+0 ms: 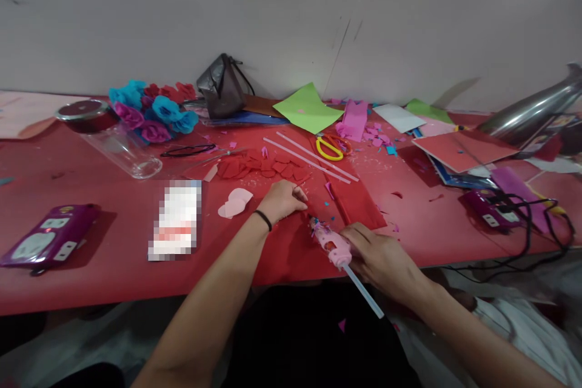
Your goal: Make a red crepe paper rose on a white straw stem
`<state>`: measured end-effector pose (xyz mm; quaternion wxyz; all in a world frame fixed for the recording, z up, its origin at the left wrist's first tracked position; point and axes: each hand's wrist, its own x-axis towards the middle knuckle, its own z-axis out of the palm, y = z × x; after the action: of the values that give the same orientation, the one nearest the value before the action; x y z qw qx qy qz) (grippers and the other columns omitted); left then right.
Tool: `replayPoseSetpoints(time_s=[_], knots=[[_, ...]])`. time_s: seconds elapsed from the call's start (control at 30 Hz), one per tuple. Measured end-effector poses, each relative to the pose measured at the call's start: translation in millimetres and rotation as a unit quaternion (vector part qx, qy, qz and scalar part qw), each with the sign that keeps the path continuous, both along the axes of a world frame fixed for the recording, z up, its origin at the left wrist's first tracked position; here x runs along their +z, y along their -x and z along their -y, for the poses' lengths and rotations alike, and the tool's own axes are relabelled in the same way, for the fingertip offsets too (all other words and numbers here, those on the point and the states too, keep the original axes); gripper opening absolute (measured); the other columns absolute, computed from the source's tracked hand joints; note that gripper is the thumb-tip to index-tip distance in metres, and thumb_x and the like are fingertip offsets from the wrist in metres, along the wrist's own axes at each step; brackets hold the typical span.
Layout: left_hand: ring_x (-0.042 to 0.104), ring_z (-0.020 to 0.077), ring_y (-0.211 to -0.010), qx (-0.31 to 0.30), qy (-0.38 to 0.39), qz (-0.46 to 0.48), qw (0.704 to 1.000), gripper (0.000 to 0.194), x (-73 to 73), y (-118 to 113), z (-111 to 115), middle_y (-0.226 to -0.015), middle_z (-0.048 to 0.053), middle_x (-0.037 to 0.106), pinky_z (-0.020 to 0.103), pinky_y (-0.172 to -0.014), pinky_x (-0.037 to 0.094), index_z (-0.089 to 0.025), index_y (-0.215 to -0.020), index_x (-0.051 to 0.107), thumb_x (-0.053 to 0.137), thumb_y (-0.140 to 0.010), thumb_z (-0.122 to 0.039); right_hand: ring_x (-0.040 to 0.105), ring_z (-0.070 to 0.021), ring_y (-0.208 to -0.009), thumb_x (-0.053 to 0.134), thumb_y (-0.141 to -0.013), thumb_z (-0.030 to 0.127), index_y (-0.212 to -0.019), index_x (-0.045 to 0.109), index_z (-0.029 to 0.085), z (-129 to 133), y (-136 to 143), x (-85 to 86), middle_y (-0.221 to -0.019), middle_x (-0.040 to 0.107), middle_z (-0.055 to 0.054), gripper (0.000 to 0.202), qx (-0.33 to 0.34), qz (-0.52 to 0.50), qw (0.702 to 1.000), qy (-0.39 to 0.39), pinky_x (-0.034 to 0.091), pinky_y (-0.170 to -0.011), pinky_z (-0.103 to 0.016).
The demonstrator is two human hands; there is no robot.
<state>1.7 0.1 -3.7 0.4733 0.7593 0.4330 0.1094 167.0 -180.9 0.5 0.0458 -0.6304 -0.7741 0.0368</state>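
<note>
My right hand (379, 254) is wrapped around a pink hot glue gun (335, 245), its nozzle pointing toward my left hand and a clear glue stick (364, 292) jutting from its back end. Scraps of coloured paper cling about the nozzle. Just left of that tip, my left hand (285, 199) is pinched closed; whatever sits between its fingers is too small and hidden to name. Behind it lies a spread of cut red paper petals (264, 165). Pale pink paper pieces (235, 203) rest left of my wrist. Red sheets (291, 254) lie under both hands.
Two loose glue sticks (313, 157) and yellow-handled scissors (329, 148) lie beyond my hands. Blue, purple and red paper flowers (157, 112) stand back left, beside a clear tumbler (122, 151). Purple power strips (52, 236) flank the table; black cables (530, 236) hang at right.
</note>
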Motion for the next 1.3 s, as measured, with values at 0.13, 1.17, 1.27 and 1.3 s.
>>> replayPoseSetpoints(time_s=[0.13, 1.17, 1.27, 1.3], knots=[[0.065, 0.0150, -0.070, -0.004, -0.012, -0.008, 1.000, 0.011, 1.4, 0.1, -0.2, -0.071, 0.003, 0.072, 0.024, -0.069, 0.048, -0.015, -0.069, 0.071, 0.068, -0.059, -0.011, 0.059, -0.0159, -0.069, 0.051, -0.081, 0.015, -0.104, 0.051, 0.019, 2.8, -7.5, -0.4, -0.095, 0.061, -0.006, 0.023, 0.004, 0.012, 1.000, -0.003, 0.039, -0.056, -0.025], [0.064, 0.0140, -0.069, -0.003, 0.003, 0.027, 1.000, 0.007, -1.2, 2.1, 0.8, -0.069, 0.002, 0.071, 0.024, -0.068, 0.048, -0.016, -0.067, 0.068, 0.068, -0.060, -0.014, 0.063, -0.0200, -0.082, 0.047, -0.076, 0.011, -0.109, 0.052, 0.019, 2.8, -20.5, 13.2, -0.104, 0.062, -0.010, 0.034, 0.025, -0.067, 0.997, -0.012, 0.050, -0.067, -0.030], [0.064, 0.0138, -0.067, -0.001, 0.012, 0.030, 0.999, 0.007, -1.7, 1.9, 1.1, -0.067, 0.001, 0.070, 0.024, -0.067, 0.048, -0.015, -0.065, 0.067, 0.068, -0.059, -0.013, 0.062, -0.0179, -0.077, 0.047, -0.078, 0.013, -0.109, 0.053, 0.020, -0.7, -14.9, 8.6, -0.102, 0.062, -0.009, 0.032, 0.028, -0.041, 0.999, -0.005, 0.047, -0.064, -0.028], [0.064, 0.0138, -0.067, 0.001, 0.013, 0.031, 0.999, 0.007, -1.6, 1.9, 1.3, -0.067, 0.001, 0.070, 0.024, -0.067, 0.048, -0.015, -0.065, 0.067, 0.068, -0.059, -0.012, 0.061, -0.0173, -0.075, 0.047, -0.078, 0.013, -0.109, 0.053, 0.020, -1.2, -14.0, 7.9, -0.102, 0.062, -0.008, 0.032, 0.029, -0.034, 0.999, -0.004, 0.046, -0.064, -0.027]])
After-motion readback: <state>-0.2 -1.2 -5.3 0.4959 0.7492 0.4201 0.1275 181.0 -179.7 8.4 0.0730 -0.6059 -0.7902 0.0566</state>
